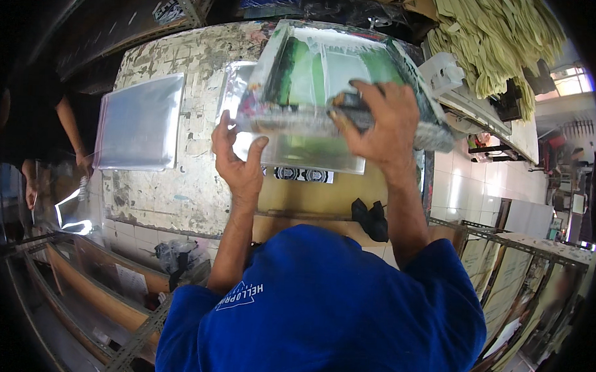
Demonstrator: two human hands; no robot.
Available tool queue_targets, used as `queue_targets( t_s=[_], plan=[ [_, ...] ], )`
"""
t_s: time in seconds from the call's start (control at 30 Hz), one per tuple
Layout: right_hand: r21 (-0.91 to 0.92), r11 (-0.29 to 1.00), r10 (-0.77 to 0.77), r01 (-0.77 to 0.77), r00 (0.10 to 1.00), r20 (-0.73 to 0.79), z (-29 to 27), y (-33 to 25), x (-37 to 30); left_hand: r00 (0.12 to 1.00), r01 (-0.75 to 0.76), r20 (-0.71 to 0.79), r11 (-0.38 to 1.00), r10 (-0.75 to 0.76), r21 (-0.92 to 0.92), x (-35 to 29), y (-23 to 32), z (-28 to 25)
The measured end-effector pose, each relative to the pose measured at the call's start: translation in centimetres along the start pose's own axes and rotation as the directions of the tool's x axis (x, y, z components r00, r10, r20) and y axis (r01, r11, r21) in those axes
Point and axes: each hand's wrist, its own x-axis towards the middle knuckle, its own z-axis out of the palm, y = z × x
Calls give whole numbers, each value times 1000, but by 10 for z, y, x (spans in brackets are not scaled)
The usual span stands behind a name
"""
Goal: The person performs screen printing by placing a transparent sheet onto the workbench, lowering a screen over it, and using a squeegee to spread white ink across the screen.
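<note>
Hands over blotched table, shelves nearby

One printing screen, wearer's two hands

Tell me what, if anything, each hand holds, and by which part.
The right hand seems to grip a dark block by its right end, though blur obscures this. Whether the left hand, near the screen frame's left corner, holds anything cannot be told.

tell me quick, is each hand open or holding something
Left hand: open, thumb and fingers apart, by the screen frame; contact can't be told.
Right hand: closed around a dark block at the frame's near edge.
</note>
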Motion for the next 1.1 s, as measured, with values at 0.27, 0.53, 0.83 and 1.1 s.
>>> queue_targets(
  t_s=[0.27, 0.53, 0.83, 1.1],
  plan=[
    [95, 995, 22, -13, 995, -96, -18, 32, 102, 993, 61, -25, 318, -117, 946, -36, -121, -50],
    [108, 993, 55, -45, 994, -97, -38, 23, 123, 994, -95, 108, 355, -17, 930, -52, -138, -57],
    [91, 993, 81, -75, 995, -66, -41, 25, 123, 970, -205, 73, 623, 232, 755, 25, -56, -16],
    [116, 992, 63, -57, 996, -55, -37, 26, 125, 986, -32, -119, 839, 115, 544, 62, -53, -72]
  ],
)
